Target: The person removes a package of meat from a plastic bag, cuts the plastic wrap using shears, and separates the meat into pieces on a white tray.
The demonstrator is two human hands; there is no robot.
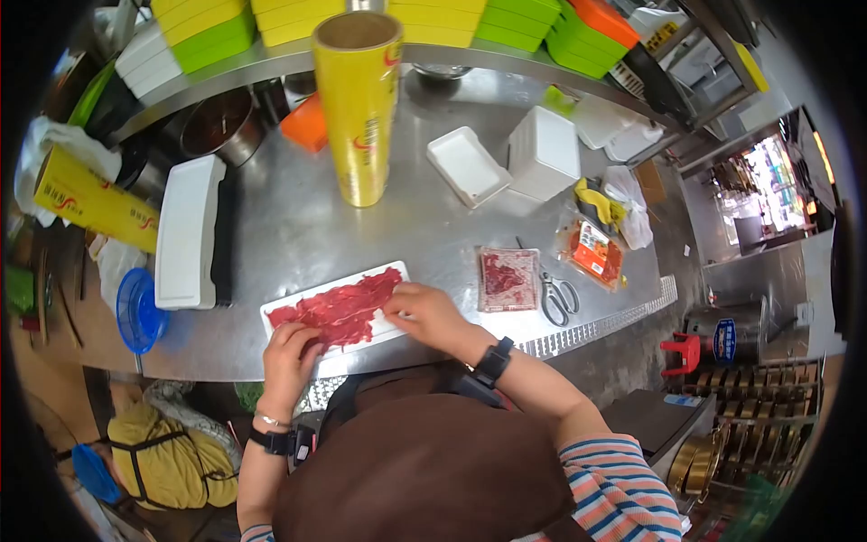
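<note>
Sliced raw red meat (339,309) lies spread along a white foam tray (271,308) at the front of the steel table. My left hand (291,359) is at the tray's left end, its fingers curled and closed on the edge of the meat. At the right end, my right hand (428,316) pinches the meat's edge between thumb and fingers; the fingertips partly hide the contact. To the right of it lies a clear pack of frozen red meat (508,280), with scissors (557,298) beside it.
A large cling film roll (359,117) stands upright behind the tray; another film roll (95,200) lies at left. White foam trays are stacked at left (187,237) and back right (545,154). A red food packet (596,251) lies right. Coloured boxes (212,36) line the shelf above.
</note>
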